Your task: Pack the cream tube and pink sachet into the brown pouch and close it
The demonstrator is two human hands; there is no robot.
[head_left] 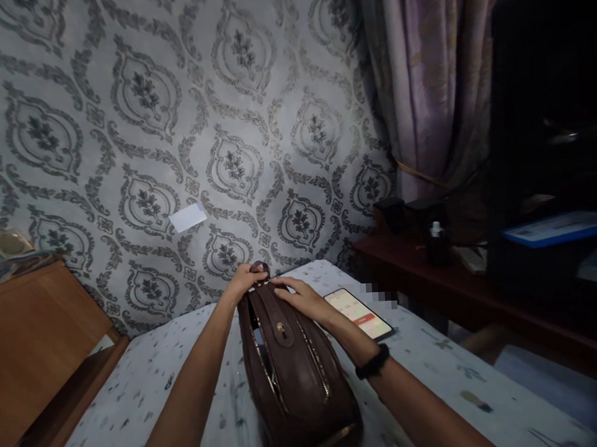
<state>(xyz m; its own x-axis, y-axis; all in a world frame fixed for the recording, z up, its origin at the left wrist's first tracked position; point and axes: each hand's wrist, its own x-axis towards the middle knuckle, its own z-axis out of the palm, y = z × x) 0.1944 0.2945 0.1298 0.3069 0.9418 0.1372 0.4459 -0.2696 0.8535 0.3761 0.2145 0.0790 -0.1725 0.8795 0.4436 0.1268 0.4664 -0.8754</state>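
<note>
A dark brown leather backpack (299, 370) lies on the patterned sheet (186, 363) with its top end pointing away from me. Its left front zipper gapes, showing something bluish inside; the right zipper looks closed. A brass clasp (281, 328) sits on the strap down its middle. At the far end, my left hand (241, 281) is closed around the short carry handle (261, 271). My right hand (302, 296), with a black band on the wrist, lies on the backpack's upper right side, fingers stretched out and holding nothing.
A lit smartphone (358, 312) lies right of the backpack. To the left stands a wooden headboard-like panel (39, 350). On the right, a dark red desk (405, 251) carries a small bottle (436, 239). Behind are a patterned wall (252, 106) and a tied curtain (431, 76).
</note>
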